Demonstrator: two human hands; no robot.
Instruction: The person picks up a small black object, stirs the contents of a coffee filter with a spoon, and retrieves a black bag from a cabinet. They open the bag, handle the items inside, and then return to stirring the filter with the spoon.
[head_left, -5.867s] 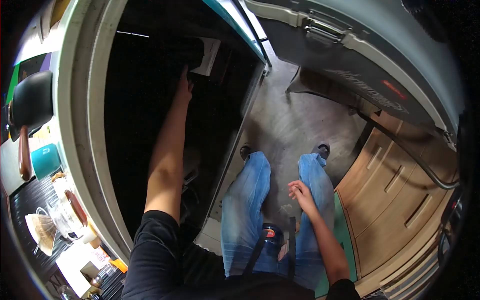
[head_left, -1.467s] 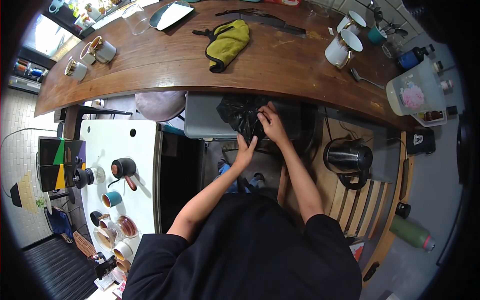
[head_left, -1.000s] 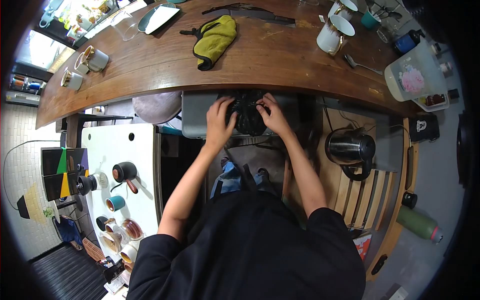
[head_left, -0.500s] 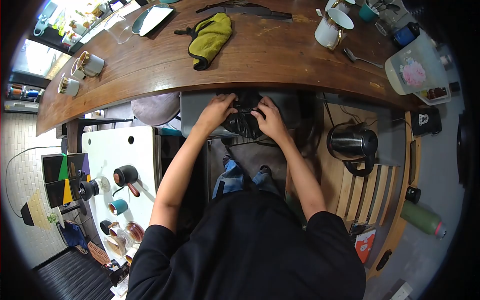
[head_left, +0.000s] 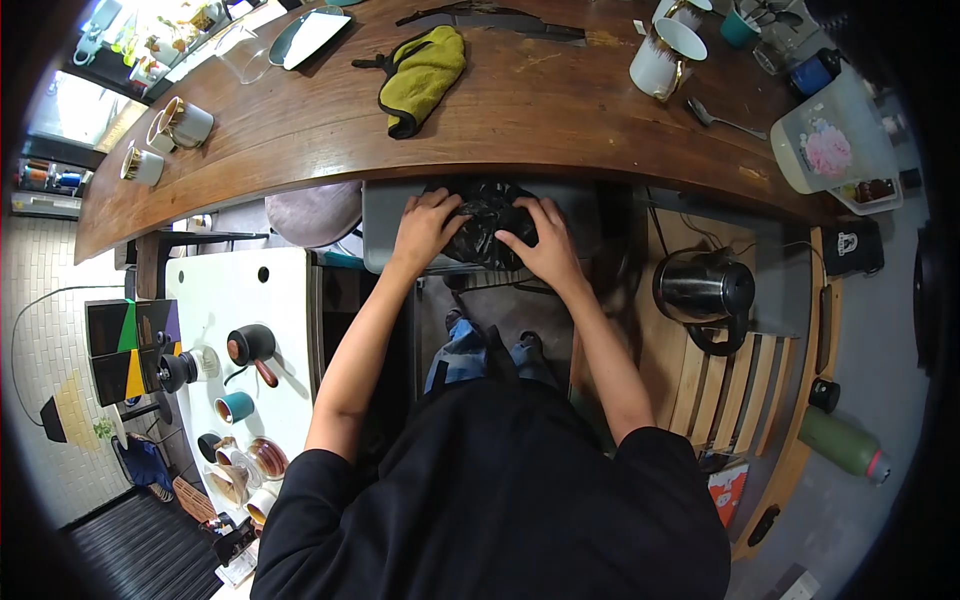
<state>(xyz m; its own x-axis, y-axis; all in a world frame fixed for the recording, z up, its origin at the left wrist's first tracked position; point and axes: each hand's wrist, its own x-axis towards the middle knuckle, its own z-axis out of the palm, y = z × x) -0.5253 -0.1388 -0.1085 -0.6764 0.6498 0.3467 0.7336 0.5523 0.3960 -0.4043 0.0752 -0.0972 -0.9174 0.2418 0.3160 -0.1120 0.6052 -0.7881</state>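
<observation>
Your left hand and right hand each press a grip onto the black plastic bag, which sits in the grey bin tucked under the table edge (the overhang hides its far side). Right stands a kettle; beyond, a yellow cloth and mug.
</observation>
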